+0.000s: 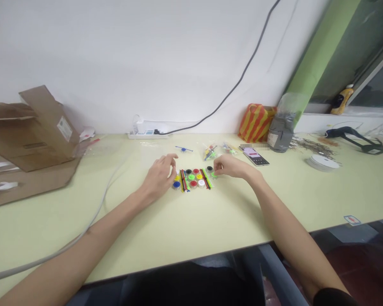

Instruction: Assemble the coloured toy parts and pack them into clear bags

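Head view: into the middle of the pale table (210,229) both hands are brought by bare forearms, one from each side. At the left end of a compact cluster, the left hand (161,172) is held with its fingers loosely bent and parted; no object can be seen in its grasp, and whether the cluster is touched there cannot be told. Over on the right, the right hand (228,165) is curled, fingertips and thumb drawn in at a green-topped disc (213,174); whether that disc is gripped or only touched cannot be told. Just beyond it, a black-topped disc (210,168) is seen.

And the cluster itself: colourful round pieces (193,183) are grouped in the centre, flanked by a left stick bundle (183,181) and a right stick bundle (206,178). At the near left corner, a blue-topped disc (176,185) is set beside the left hand.

Farther back, a blue stick piece (184,149) is laid out alone, with small bagged parts (210,151) to its right. On the far right, a phone (254,155) is placed with its screen lit, backed by a red-and-yellow striped bag (255,123). The far left is taken up by an opened cardboard box (32,131).
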A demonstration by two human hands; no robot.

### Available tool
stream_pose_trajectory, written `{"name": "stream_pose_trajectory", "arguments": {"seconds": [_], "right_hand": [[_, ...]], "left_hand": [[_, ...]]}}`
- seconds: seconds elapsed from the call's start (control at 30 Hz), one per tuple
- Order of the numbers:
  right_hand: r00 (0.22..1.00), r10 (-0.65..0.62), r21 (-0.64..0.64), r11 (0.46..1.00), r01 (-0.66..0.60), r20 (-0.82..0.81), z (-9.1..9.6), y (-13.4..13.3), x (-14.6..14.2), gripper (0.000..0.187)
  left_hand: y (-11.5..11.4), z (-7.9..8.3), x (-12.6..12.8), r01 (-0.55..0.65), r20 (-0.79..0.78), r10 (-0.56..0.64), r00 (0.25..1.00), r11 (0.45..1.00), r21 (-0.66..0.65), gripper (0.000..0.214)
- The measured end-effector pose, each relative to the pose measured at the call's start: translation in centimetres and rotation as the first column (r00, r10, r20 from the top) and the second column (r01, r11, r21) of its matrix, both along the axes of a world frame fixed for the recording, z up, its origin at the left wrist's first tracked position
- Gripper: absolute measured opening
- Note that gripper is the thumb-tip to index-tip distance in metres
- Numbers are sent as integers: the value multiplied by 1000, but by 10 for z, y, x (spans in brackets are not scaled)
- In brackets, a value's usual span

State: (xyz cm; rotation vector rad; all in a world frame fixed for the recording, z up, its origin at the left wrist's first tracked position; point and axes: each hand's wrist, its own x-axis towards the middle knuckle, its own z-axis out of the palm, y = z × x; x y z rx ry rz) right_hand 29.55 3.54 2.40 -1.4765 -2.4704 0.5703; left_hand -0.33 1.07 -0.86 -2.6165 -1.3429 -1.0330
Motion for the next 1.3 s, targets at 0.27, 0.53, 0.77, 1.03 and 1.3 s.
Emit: {"name": "stream_pose_trajectory", "arguments": {"seconds": [0.27, 0.53, 0.77, 1.03, 1.3], "right_hand": [[1000, 10, 16, 1000, -10, -17, -5, 3, 2, 6], [999, -32, 45, 998, 31, 13, -1, 1, 0, 10], [983, -135, 132, 984, 118, 127, -2, -1, -3, 19], [982, -105, 118, 989, 87, 154, -3, -1, -7, 19], [964, -260, 325, 918, 230, 52, -12, 3, -10, 24]], "left_hand": [[0, -1, 0, 5, -5, -5, 1000, 1000, -4, 31], [1, -2, 1, -3, -1, 3, 1000, 1000, -2, 31], [1, -3, 0, 5, -10, -5, 1000, 1000, -6, 31], [1, -2, 1, 8, -5, -8, 1000, 1000, -18, 31], [1, -1, 0, 4, -5, -4, 1000, 1000, -18, 28]]}}
